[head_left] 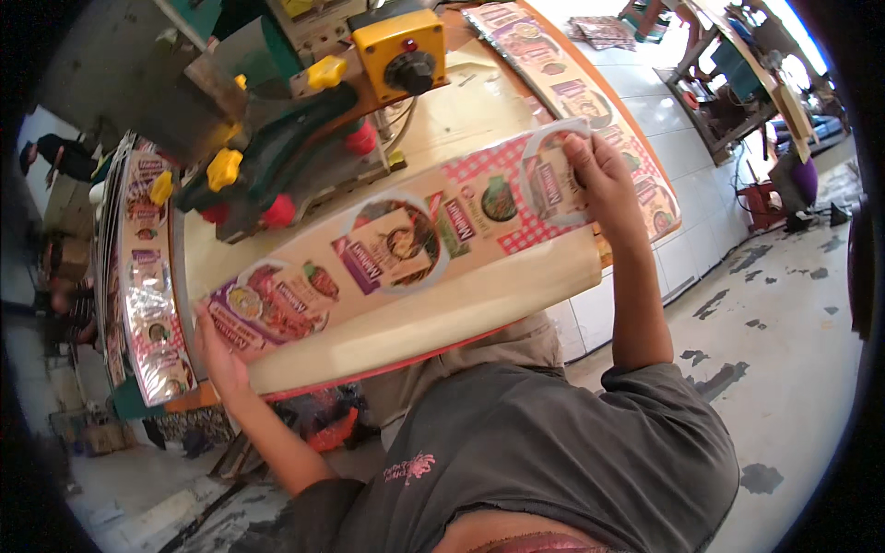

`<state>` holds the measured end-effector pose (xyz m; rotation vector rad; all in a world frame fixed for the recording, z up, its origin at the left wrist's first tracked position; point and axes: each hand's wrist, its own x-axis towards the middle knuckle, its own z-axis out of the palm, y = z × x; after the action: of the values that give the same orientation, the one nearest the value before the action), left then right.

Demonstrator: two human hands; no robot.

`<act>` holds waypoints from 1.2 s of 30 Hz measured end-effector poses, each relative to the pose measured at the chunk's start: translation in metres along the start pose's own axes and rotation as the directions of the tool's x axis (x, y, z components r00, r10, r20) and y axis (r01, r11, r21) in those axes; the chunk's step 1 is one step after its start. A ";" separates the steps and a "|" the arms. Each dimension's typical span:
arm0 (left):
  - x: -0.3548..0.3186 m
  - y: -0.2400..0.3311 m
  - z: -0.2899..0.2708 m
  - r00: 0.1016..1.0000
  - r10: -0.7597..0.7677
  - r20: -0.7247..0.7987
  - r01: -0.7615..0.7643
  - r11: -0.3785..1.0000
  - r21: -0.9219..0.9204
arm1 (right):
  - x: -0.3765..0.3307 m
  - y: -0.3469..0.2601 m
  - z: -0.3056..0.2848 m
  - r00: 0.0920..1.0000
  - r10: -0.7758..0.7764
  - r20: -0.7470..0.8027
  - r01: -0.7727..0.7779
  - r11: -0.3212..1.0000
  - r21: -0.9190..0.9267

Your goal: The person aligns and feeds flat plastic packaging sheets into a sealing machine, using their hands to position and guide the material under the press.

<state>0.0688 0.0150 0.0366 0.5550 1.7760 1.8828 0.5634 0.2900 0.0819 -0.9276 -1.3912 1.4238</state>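
Far left, a stack of printed wrapper sheets (147, 276) lies along the left edge of the bench (461, 313). Left hand (218, 355) grips the near-left end of a long printed packaging strip (396, 244), fingers curled under it, thumb on top, closed on the strip. Strip lies flat across the cream bench top, running diagonally from lower left to upper right, showing food pictures and a red checked pattern. Behind it, a green machine (277, 157) with yellow knobs (224, 169) and red knobs (277, 212), plus a yellow control box (401, 51) with a black dial. Right hand (599, 175) pinches the strip's far-right end, fingers (579, 152) folded over its edge, closed on it. Another printed strip (590, 101) lies beyond, along the bench's far edge. Right of the bench, tiled floor (793, 304) with dark patches.
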 end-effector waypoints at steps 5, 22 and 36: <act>0.014 -0.011 -0.009 0.981 0.129 -0.142 -0.151 0.976 -0.155 | 0.005 -0.001 0.006 0.998 -0.059 -0.036 0.059 0.998 -0.012; 0.022 -0.033 -0.019 0.968 0.204 -0.147 -0.243 0.905 -0.349 | 0.014 0.027 0.011 0.980 -0.033 -0.195 0.089 0.954 0.288; 0.022 -0.004 0.005 0.976 0.098 -0.193 -0.151 0.946 -0.286 | 0.009 0.022 0.005 0.996 -0.070 -0.057 0.083 0.964 0.253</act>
<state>0.0539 0.0324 0.0323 0.4058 1.5451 2.3000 0.5539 0.2978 0.0615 -0.7288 -1.1624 1.4715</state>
